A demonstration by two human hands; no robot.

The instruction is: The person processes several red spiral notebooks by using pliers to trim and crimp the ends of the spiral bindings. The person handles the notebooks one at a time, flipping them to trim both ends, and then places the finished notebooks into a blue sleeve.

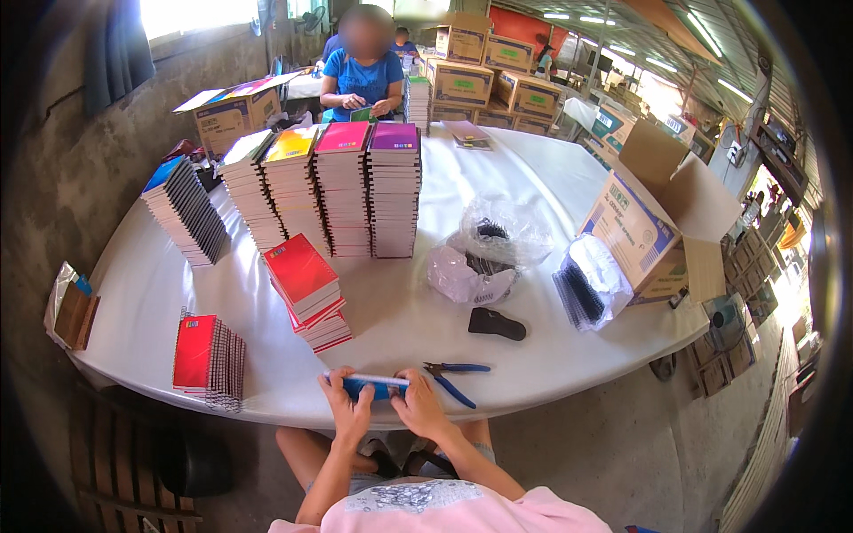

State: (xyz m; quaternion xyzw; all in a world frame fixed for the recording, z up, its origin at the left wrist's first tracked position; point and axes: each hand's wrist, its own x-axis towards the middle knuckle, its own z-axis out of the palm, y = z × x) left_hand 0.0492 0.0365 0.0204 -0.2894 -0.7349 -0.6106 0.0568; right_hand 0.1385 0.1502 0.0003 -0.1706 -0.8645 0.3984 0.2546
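Observation:
At the table's near edge, my left hand and my right hand grip the two ends of a blue-covered notebook. It is held on edge, with its white page edge facing up. Just right of my right hand lie blue-handled pliers, their jaws apart. A small stack of red-covered notebooks stands beyond my left hand. Farther left sits a red-covered stack with dark wire spirals. A dark, shoe-shaped object rests past the pliers.
Tall stacks of spiral notebooks rise on the white-covered table. Plastic bags of black spiral coils lie mid-table, near an open carton. Across the table a person in blue handles a green item. Stacked cartons stand behind.

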